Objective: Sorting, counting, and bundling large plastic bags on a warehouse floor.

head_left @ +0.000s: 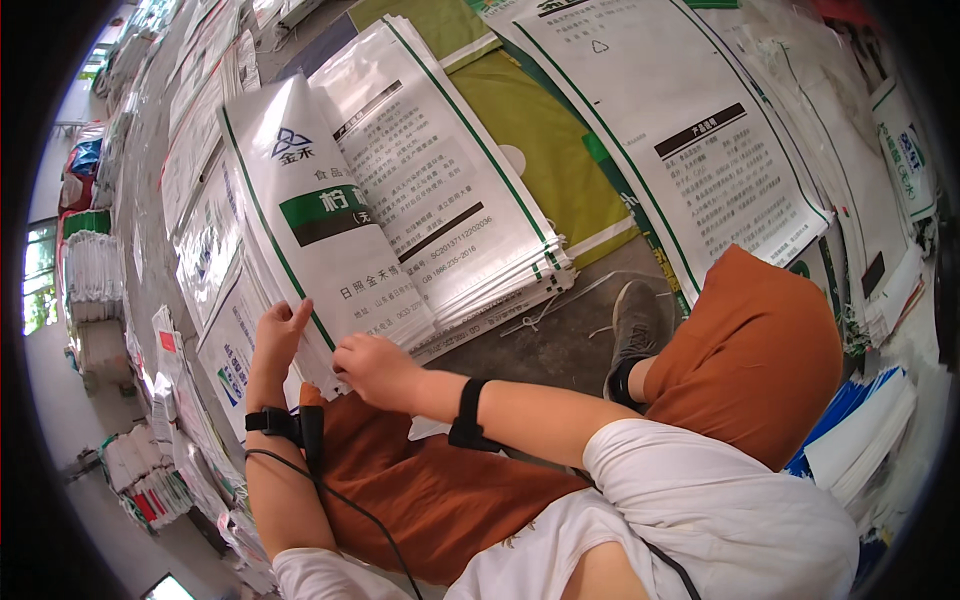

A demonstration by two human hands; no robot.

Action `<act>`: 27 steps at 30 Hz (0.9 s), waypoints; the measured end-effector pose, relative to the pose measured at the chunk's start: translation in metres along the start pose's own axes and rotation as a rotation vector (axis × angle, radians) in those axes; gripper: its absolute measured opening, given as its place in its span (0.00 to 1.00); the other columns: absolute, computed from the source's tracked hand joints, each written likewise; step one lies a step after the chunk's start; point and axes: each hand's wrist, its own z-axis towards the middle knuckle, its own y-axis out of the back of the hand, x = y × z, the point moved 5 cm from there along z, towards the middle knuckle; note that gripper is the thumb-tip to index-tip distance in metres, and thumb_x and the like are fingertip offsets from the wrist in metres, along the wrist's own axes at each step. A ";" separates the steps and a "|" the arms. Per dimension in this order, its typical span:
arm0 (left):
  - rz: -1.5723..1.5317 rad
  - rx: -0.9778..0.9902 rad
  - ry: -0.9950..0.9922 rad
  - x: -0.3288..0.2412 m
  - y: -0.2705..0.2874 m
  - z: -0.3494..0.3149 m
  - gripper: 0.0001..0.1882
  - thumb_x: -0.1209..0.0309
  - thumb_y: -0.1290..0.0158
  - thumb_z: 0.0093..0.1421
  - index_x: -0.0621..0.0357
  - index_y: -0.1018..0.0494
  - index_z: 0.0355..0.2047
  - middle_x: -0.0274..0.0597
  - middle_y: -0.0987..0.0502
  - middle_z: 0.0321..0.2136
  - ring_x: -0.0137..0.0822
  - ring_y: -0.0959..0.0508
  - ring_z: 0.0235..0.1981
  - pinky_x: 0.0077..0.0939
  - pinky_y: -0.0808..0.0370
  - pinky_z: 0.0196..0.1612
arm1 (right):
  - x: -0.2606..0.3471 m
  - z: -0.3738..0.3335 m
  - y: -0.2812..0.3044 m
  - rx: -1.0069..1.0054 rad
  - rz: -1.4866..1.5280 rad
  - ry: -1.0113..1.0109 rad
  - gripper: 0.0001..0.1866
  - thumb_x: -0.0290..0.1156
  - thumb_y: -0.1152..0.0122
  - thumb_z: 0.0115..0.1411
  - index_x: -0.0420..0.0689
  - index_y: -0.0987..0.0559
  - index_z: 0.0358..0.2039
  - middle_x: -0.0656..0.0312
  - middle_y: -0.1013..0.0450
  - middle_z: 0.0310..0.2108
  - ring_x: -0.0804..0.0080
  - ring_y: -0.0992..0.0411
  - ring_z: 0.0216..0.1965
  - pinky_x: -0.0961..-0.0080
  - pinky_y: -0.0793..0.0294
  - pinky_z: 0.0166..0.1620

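A printed white woven bag (305,230) with green and black bands lies turned over the left part of a stack of similar bags (430,160). My left hand (280,338) is at its lower left edge, thumb and fingers apart, with no grip visible. My right hand (380,372) is closed at the bag's near corner, fingers curled and pressed together at the edge. The fingertips are partly hidden. Both wrists wear black straps, and a cable runs down from the left one.
More white bags (690,110) lie in a stack to the right, over olive-green sheeting (530,140). My shoe (640,325) rests on the dark floor beside the stacks. Several bundles (92,270) stand along the left wall. White and blue bags (860,435) lie at the right.
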 end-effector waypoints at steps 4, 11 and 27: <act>0.082 -0.097 0.003 0.036 0.018 0.011 0.21 0.58 0.42 0.61 0.70 0.24 0.31 0.42 0.25 0.22 0.33 0.27 0.24 0.31 0.29 0.31 | -0.071 -0.001 0.072 -0.248 -0.311 0.128 0.09 0.28 0.38 0.56 0.41 0.20 0.37 0.50 0.24 0.41 0.49 0.25 0.44 0.57 0.27 0.49; 0.224 -0.092 0.029 0.025 0.017 0.008 0.21 0.58 0.41 0.60 0.70 0.24 0.31 0.48 0.23 0.22 0.36 0.25 0.25 0.33 0.28 0.31 | -0.183 -0.090 0.230 -0.473 -0.872 -1.022 0.24 0.38 0.38 0.60 0.44 0.26 0.55 0.58 0.32 0.57 0.59 0.36 0.61 0.53 0.41 0.61; 0.068 -0.106 -0.094 0.026 0.007 0.010 0.21 0.57 0.42 0.61 0.68 0.25 0.30 0.43 0.25 0.20 0.35 0.27 0.23 0.32 0.30 0.30 | -0.047 0.015 0.062 -0.304 -0.136 -0.051 0.06 0.24 0.48 0.55 0.42 0.25 0.33 0.50 0.27 0.33 0.48 0.29 0.38 0.55 0.29 0.41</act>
